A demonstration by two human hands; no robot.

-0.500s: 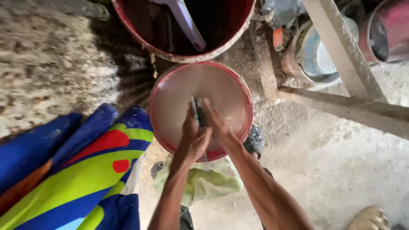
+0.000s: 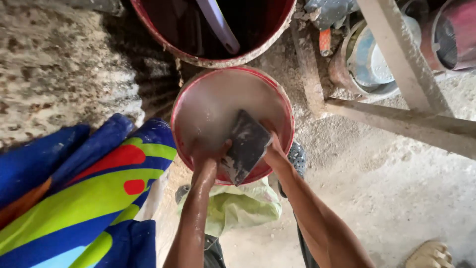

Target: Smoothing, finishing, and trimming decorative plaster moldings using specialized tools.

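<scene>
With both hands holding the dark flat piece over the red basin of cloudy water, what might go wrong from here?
1. The dark flat piece looks wet, and the left hand and right hand grip only its edges, so it may slip and splash into the cloudy water.
2. The red basin sits on sandy ground close to the bright blue, green and red cloth; a splash could wet the cloth.

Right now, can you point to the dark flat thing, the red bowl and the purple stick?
dark flat piece (image 2: 246, 144), head view, its middle
red basin (image 2: 177, 106), head view, left rim
purple handle (image 2: 219, 26), head view, its shaft
</scene>
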